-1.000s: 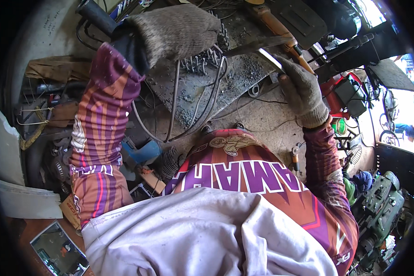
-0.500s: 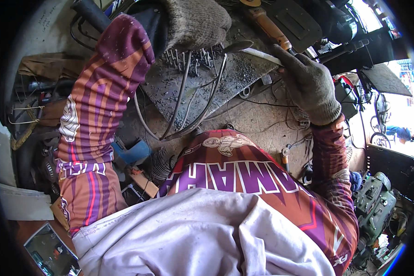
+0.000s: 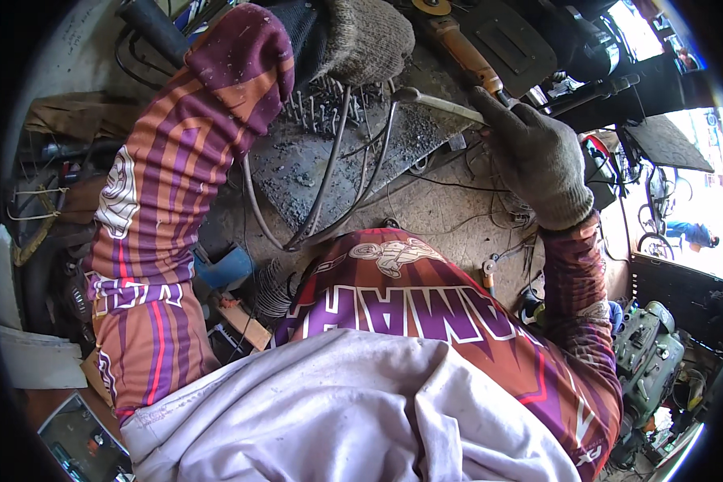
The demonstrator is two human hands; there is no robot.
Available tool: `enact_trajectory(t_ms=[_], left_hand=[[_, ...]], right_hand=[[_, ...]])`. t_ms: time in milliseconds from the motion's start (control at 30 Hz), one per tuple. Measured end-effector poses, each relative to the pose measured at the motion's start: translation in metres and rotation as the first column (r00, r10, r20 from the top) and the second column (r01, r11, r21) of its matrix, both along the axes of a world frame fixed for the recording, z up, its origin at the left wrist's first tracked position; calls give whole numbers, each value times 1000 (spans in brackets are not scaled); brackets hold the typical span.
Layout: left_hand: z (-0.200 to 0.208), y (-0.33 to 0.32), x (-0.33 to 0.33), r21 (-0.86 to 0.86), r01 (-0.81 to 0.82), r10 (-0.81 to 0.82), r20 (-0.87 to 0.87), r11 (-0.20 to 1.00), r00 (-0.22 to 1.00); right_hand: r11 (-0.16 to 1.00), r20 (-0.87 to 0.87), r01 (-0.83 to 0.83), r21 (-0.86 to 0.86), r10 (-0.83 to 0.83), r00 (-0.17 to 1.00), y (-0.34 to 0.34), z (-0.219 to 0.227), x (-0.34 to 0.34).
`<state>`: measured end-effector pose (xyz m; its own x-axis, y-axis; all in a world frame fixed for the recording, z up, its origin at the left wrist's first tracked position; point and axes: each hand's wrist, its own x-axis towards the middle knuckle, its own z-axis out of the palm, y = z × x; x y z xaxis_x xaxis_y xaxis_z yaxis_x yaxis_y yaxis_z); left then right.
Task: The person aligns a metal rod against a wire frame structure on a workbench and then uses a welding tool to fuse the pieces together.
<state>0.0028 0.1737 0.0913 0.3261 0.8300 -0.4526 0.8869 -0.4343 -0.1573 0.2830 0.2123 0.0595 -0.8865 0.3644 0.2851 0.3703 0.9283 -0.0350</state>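
Observation:
My left hand (image 3: 371, 42), in a knitted grey-brown glove, is closed at the top edge of the view; what its fingers hold is hidden. Just under it, several small metal bolts or pins (image 3: 320, 112) stand on a metal work plate (image 3: 285, 181) strewn with dark bits. Looped grey cables (image 3: 333, 157) hang from beneath this hand over the plate's near edge. My right hand (image 3: 538, 157), also gloved, is closed around the pale handle of a hammer (image 3: 442, 103). Its dark head is over the plate, right of the left hand.
An orange angle grinder (image 3: 466, 52) lies just beyond my right hand. Cables trail across the floor (image 3: 442, 209). A blue container (image 3: 226, 267) and a coiled hose (image 3: 273, 293) are at the lower left. A grey-green engine-like machine (image 3: 647, 353) stands at right, near bicycles outside.
The hammer's head has come down slightly and turned, lying a little lower and left of where it was. My left hand has shifted slightly right.

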Motion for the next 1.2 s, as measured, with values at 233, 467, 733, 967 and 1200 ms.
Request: enact_trajectory(t_ms=[233,467,733,967,1200], left_hand=[[9,2,2,-28,-45,47,59,999,997],[-3,6,0,2,-40,39,77,999,996],[6,-1,2,2,-19,19,64,1000,998],[4,5,0,-46,-42,44,31,998,999],[-20,-22,-27,267,316,-331,9,910,944]], right_hand=[[1000,-47,-19,-23,18,999,6,-16,6],[1000,-82,-13,-22,11,997,0,-15,7],[999,-103,-1,-38,-3,995,-5,-17,7],[991,-125,52,-121,-67,990,-13,-14,4],[848,-320,70,-525,-273,907,-1,-45,13]])
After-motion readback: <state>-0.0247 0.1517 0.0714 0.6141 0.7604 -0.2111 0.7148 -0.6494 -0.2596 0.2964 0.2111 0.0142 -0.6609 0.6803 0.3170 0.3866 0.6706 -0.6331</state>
